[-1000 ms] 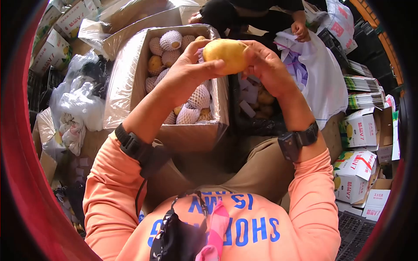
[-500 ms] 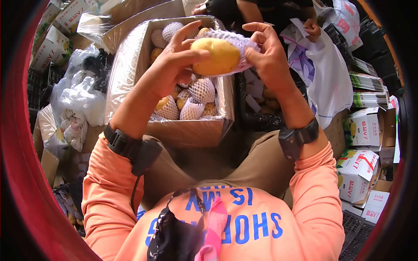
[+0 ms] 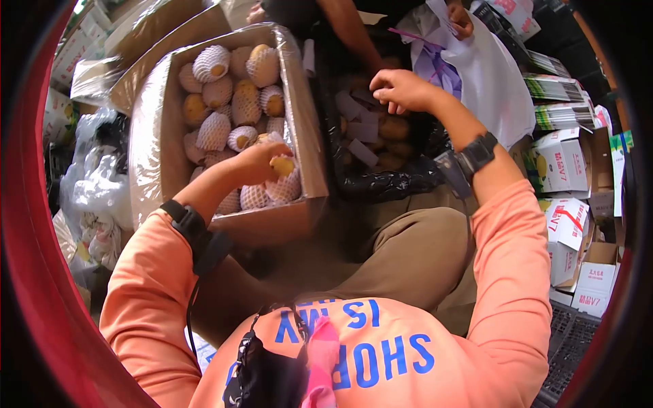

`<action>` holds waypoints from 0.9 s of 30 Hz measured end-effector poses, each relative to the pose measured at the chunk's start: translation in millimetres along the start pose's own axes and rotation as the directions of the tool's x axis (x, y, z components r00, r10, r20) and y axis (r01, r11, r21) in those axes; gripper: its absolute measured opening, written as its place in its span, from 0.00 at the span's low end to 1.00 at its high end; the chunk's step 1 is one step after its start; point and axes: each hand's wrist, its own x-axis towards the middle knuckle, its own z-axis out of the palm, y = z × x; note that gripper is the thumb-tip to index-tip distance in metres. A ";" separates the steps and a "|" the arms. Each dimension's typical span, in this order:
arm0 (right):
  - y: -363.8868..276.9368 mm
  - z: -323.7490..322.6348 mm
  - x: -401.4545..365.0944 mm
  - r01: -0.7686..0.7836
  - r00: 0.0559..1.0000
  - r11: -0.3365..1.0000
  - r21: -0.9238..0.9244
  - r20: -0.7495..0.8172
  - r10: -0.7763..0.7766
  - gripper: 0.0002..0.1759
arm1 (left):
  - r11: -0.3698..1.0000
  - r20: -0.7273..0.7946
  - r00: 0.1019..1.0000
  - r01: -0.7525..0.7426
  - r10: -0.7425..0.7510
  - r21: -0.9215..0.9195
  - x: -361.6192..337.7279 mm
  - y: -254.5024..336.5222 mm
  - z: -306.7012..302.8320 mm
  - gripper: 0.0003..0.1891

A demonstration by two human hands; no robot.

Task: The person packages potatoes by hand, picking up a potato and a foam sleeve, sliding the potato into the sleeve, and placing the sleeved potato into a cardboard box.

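My left hand [image 3: 261, 162] is lowered into the front right of a plastic-lined cardboard box [image 3: 272, 219], its fingers closed round a yellow mango [image 3: 282, 165] that shows partly. White foam net sleeves cover many mangoes in the box, such as a netted mango [image 3: 211, 64] at the back. My right hand [image 3: 403, 91] hovers over a black-lined crate [image 3: 388, 185], fingers loosely bent and apart, with nothing seen in them. Inside the crate are unwrapped mangoes [image 3: 394, 129] and pale paper pieces [image 3: 364, 131].
Across the crate, another person's arm [image 3: 350, 34] reaches in, and their hand [image 3: 460, 20] is at a white sack [image 3: 493, 88]. Printed cartons [image 3: 561, 163] stand at the right. Clear plastic bags [image 3: 98, 183] lie left of the box.
The mango and its foam net, held up between both hands before, are apart from my right hand now. My left hand has gone down into the box; my right has moved over the crate.
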 end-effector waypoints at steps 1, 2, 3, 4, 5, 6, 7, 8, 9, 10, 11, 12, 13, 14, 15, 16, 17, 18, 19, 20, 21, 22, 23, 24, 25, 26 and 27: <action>17.6 -0.7 17.6 -0.051 0.995 0.981 -0.187 0.076 0.066 0.15 | 0.988 -0.028 0.994 -0.102 0.106 0.112 6.8 -10.0 7.7 0.28; 36.3 4.3 34.0 -0.080 0.979 0.926 -0.369 0.146 0.142 0.15 | 0.991 -0.003 0.997 0.075 -0.075 0.114 0.9 15.8 5.7 0.27; 47.1 16.0 43.7 0.033 0.959 0.839 -0.543 0.253 0.126 0.16 | 0.981 -0.050 0.997 0.072 -0.064 0.180 0.5 16.0 11.2 0.27; 58.3 29.5 53.4 0.165 0.926 0.714 -0.680 0.357 0.126 0.17 | 0.966 -0.101 0.994 0.075 -0.051 0.248 -0.8 15.3 15.3 0.27; 77.2 48.3 58.3 0.032 0.868 0.793 -0.608 0.411 0.280 0.19 | 0.956 -0.142 0.990 0.055 -0.014 0.288 -3.6 12.4 18.2 0.26; 107.7 74.0 70.7 -0.116 0.775 0.836 -0.536 0.478 0.414 0.22 | 0.960 -0.137 0.990 0.046 -0.008 0.277 -7.1 14.6 16.8 0.26; 253.4 112.9 126.6 -0.116 0.774 0.838 -0.534 0.480 0.413 0.22 | 0.960 -0.126 0.992 0.064 -0.030 0.271 -11.2 20.1 15.4 0.26; 325.6 209.0 196.4 -0.511 0.303 0.775 -0.371 0.767 0.566 0.23 | 0.961 -0.115 0.992 0.084 -0.055 0.264 -13.3 26.1 12.0 0.25; 355.3 165.6 74.1 -0.508 0.298 0.778 -0.370 0.772 0.562 0.23 | 0.960 -0.112 0.992 0.091 -0.063 0.264 -14.0 30.9 6.0 0.25; 217.3 175.1 91.8 -0.019 0.728 0.917 -0.398 0.624 0.285 0.30 | 0.965 -0.100 0.994 0.066 -0.041 0.255 -16.6 34.6 0.9 0.25; 222.1 178.1 100.2 0.166 0.685 0.841 -0.514 0.674 0.276 0.30 | 0.969 -0.083 0.996 0.037 -0.017 0.244 -18.2 34.7 -0.3 0.24; 198.7 167.4 94.8 0.346 0.752 0.758 -0.553 0.646 0.129 0.28 | 0.963 -0.112 0.993 0.002 0.029 0.269 -19.3 34.6 -4.1 0.21; 246.6 175.8 122.6 0.049 0.899 0.850 -0.525 0.395 0.192 0.22 | 0.954 -0.172 0.979 0.153 -0.110 0.259 -14.6 41.1 -9.4 0.20; 151.6 127.5 84.2 0.076 0.937 0.757 -0.649 0.307 0.169 0.18 | 0.923 -0.233 0.940 0.302 -0.248 0.237 -10.1 52.3 -16.4 0.19; 148.6 122.9 82.0 0.016 0.996 0.902 -0.431 -0.070 -0.051 0.14 | 0.972 -0.445 0.890 0.183 -0.100 0.147 -3.1 46.8 -15.0 0.20; 126.5 107.3 80.7 0.183 0.948 0.970 -0.161 -0.232 -0.217 0.12 | 0.978 -0.623 0.768 -0.021 0.148 0.207 7.0 41.1 -15.5 0.22; 89.9 89.8 64.2 0.388 0.886 0.921 0.046 -0.294 -0.358 0.10 | 0.986 -0.684 0.712 -0.082 0.158 0.142 14.5 54.8 -17.5 0.24; 54.5 73.1 46.5 0.371 0.928 0.821 0.434 -0.141 -0.345 0.10 | 0.986 -0.742 0.652 -0.147 0.160 0.083 21.9 71.0 -17.4 0.26; 30.2 61.9 34.2 0.414 0.897 0.772 0.482 -0.072 -0.435 0.10 | 0.987 -0.744 0.649 -0.140 0.155 0.083 27.9 74.3 -15.7 0.26; 9.7 55.3 23.6 0.511 0.845 0.767 0.388 -0.064 -0.531 0.10 | 0.933 -0.671 0.741 -0.261 0.028 -0.249 33.6 75.6 -13.7 0.26; -4.7 54.9 18.1 0.493 0.820 0.686 0.536 -0.022 -0.572 0.09 | 0.767 -0.549 0.834 -0.318 -0.054 -0.557 37.1 75.9 -13.7 0.26; -11.3 56.1 15.6 0.451 0.789 0.590 0.670 0.009 -0.614 0.08 | 0.771 -0.546 0.836 -0.312 -0.054 -0.555 37.3 74.9 -17.4 0.26; -9.3 55.2 17.5 0.322 0.841 0.535 0.781 0.024 -0.540 0.08 | 0.807 -0.534 0.839 -0.247 -0.098 -0.536 35.5 73.0 -22.4 0.25; -6.4 50.2 22.2 0.187 0.884 0.459 0.868 0.055 -0.465 0.09 | 0.837 -0.527 0.838 -0.182 -0.142 -0.516 34.2 72.3 -25.4 0.24; 19.6 56.5 42.3 0.198 0.923 0.507 0.839 0.015 -0.385 0.12 | 0.786 -0.602 0.776 -0.246 -0.191 -0.567 32.3 72.8 -24.8 0.21; 50.6 73.9 67.1 0.220 0.971 0.721 0.657 -0.076 -0.228 0.10 | 0.788 -0.600 0.758 -0.195 -0.256 -0.583 30.3 64.6 -29.2 0.22; 97.9 97.4 94.9 0.344 0.918 0.939 -0.018 -0.202 -0.340 0.10 | 0.808 -0.582 0.742 -0.093 -0.334 -0.582 25.1 56.9 -32.6 0.23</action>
